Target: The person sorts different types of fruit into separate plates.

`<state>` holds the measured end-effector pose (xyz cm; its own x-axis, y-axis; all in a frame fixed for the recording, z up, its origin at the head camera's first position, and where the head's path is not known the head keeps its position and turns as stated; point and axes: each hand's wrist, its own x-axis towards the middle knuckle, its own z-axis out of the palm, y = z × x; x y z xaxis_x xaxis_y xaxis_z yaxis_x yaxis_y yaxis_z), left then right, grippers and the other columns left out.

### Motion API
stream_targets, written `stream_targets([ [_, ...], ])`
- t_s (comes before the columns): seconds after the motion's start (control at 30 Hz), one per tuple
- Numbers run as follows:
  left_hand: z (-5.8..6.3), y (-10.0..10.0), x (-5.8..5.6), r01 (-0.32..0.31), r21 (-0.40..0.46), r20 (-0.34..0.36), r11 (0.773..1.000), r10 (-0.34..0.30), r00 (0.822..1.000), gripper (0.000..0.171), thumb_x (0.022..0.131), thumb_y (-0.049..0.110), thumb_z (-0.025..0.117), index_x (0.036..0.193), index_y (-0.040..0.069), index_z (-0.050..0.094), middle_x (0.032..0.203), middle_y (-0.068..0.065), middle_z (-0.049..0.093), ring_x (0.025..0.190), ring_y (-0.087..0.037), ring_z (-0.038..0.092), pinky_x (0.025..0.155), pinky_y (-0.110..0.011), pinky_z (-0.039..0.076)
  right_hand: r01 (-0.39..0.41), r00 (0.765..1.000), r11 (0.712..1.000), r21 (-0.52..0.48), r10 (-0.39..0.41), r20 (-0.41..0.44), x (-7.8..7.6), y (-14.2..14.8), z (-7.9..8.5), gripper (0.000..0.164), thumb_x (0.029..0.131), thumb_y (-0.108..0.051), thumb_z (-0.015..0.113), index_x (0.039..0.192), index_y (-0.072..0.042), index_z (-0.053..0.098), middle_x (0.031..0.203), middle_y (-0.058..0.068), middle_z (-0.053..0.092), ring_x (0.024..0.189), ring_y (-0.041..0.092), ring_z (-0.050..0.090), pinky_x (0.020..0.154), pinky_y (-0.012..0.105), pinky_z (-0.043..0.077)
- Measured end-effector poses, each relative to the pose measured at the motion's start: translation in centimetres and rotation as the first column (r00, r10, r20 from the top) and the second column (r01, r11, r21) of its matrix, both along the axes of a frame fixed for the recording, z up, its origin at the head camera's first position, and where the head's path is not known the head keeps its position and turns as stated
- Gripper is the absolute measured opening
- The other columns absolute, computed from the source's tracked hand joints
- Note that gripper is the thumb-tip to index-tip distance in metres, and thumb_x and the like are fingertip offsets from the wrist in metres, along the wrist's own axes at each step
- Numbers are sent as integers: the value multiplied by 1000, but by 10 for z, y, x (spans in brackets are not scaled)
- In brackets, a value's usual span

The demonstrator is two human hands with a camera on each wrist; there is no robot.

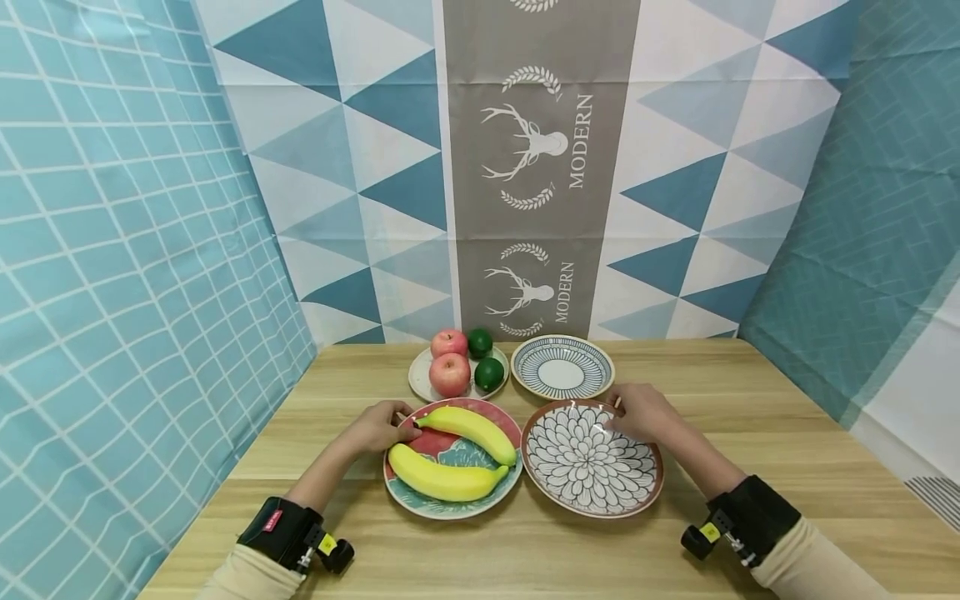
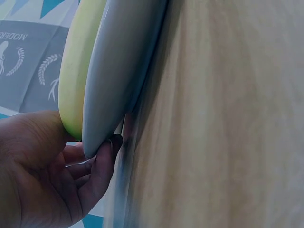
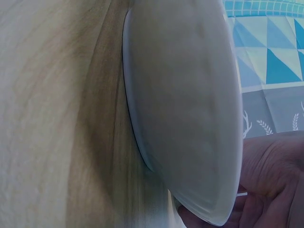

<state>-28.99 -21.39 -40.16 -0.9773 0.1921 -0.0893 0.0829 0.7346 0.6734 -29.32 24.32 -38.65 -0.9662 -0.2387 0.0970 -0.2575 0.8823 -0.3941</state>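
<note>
With fingers [image 2: 97,183] curled close beneath the rim, grips the red-and-teal plate [image 1: 461,454] by its far left edge in the left hand [image 1: 381,427], next to the dark tip of the upper banana [image 1: 472,429]. With fingers likewise bent under the brown rim, holds the petal-patterned plate [image 1: 592,458] by its far right edge in the right hand [image 1: 636,410]. On the red-and-teal plate, carries the upper banana and, nearer the front, the lower banana [image 1: 442,477]. Stand side by side, rim next to rim; cannot tell whether touching. Just behind, can see a white plate [image 1: 420,379] bearing two pink apples [image 1: 448,377] and two green fruits [image 1: 489,375], then, to its right, a blue-striped plate [image 1: 561,377]. Underneath, shows a wood-grain table [image 1: 525,558]; beyond, a deer-print backdrop [image 1: 528,283].
</note>
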Motion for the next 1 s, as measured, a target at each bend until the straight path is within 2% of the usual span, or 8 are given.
stream_targets([
  [0.23,2,-1,0,12,-31,-5,999,-12,1000,32,99,22,76,122,1,67,92,-9,64,79,-21,59,67,-31,50,-3,1000,1000,3,3,2,0,0,-5,20,88,-14,86,96,-8,69,81,3,61,75,20,55,66,35,46],
  [0.43,12,-4,1,57,-41,29,998,-56,998,38,99,26,77,126,2,67,92,-9,65,77,-20,61,64,-31,52,-2,1000,1000,5,2,0,-4,1,-3,20,88,-14,86,96,-9,69,85,3,64,75,20,56,66,35,47],
  [0.6,25,-9,2,73,-47,52,996,-70,996,48,98,30,76,132,-1,63,98,-12,68,81,-23,64,65,-36,57,0,1000,1000,12,0,-5,-8,1,1,20,88,-15,86,97,-9,69,83,4,63,76,21,56,66,35,46],
  [0.73,36,-8,2,78,-158,-10,984,-81,997,53,98,31,74,134,-6,60,109,-17,69,94,-28,67,76,-44,59,8,1000,1000,6,-9,10,-9,0,2,20,88,-15,85,98,-10,69,84,4,63,77,21,57,66,34,47],
  [0.83,45,-1,3,51,-255,-62,966,-69,996,53,98,33,74,132,-6,61,113,-18,70,99,-30,67,81,-47,57,17,1000,1000,2,-17,25,-8,-1,1,20,88,-14,85,99,-9,70,85,4,64,78,21,57,66,34,48],
  [0.93,57,9,5,48,-286,-90,957,-77,993,52,97,33,74,132,-5,62,112,-17,70,97,-30,66,79,-46,58,22,999,1000,4,-23,35,-7,0,-1,20,89,-14,85,99,-9,69,86,5,64,78,21,58,66,34,49],
  [1.0,67,18,5,68,-296,-104,953,-103,989,52,96,32,74,132,-4,63,112,-17,71,99,-31,67,80,-46,58,27,999,1000,7,-27,39,-6,0,-2,20,89,-14,85,99,-9,69,86,5,63,78,21,58,66,34,49],
])
